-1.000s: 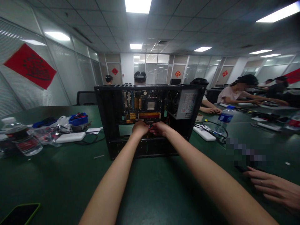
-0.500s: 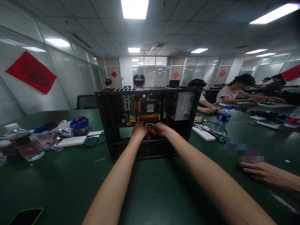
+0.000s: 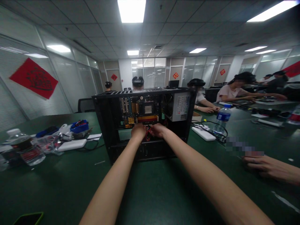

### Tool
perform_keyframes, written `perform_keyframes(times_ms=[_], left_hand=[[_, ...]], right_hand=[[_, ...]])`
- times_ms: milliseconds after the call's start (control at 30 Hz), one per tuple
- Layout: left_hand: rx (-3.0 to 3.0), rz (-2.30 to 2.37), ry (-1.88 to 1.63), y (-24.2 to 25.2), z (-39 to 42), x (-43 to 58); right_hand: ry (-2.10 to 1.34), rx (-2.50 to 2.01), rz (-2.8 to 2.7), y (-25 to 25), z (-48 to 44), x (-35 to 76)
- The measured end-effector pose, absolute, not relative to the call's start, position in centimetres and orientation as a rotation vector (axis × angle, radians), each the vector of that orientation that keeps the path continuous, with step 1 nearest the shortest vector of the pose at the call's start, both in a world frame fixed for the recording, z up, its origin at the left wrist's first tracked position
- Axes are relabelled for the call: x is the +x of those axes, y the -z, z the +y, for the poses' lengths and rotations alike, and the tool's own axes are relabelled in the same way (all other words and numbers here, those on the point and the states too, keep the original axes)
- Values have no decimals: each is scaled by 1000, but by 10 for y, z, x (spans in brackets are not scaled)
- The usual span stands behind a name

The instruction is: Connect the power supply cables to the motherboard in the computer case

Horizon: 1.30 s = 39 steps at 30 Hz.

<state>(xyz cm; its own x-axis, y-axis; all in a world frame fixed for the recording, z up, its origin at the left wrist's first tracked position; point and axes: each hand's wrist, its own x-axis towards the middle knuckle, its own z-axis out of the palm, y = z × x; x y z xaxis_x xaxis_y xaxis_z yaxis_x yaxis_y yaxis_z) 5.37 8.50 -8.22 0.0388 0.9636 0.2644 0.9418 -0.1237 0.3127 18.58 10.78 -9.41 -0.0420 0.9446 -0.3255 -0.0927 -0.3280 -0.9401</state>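
An open black computer case point(image 3: 102, 125) stands upright on the green table, its inside facing me. Inside it are a motherboard point(image 3: 153, 102) and, at upper right, a power supply point(image 3: 180, 107) with a fan. Both of my hands reach in below the motherboard. My left hand point(image 3: 138, 131) is closed at the lower edge of the board, its fingertips partly hidden. Close beside it, my right hand point(image 3: 158, 129) is curled with fingers pinched. Thin red and black cables point(image 3: 147, 133) run between the two hands, gripped by the fingers; their ends are hidden.
Left of the case lie a white power strip point(image 3: 72, 145), a blue pouch point(image 3: 79, 126) and a plastic bottle point(image 3: 28, 148). To the right are another white strip point(image 3: 203, 133), a blue-capped bottle point(image 3: 222, 118) and another person's hand point(image 3: 264, 165). A phone point(image 3: 29, 218) lies front left.
The view has shifted slightly, so the case appears a little lower and further left. My hands stay at the cables. The other person's hand at right has moved slightly right.
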Motion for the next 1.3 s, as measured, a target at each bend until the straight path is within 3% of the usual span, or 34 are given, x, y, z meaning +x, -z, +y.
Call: perform_keyframes(times_ms=[633,933,1300], left_hand=[[2531,1962,-433,76,88,56],[2670,1869,-378,72,95,48],[2640,1887,-396,73,97,48]], right_hand=[[-408,-1813,-1999,84,82,201],[-226,-1930,-2066,84,89,198],[-262,-1934,-2026,84,92,197]])
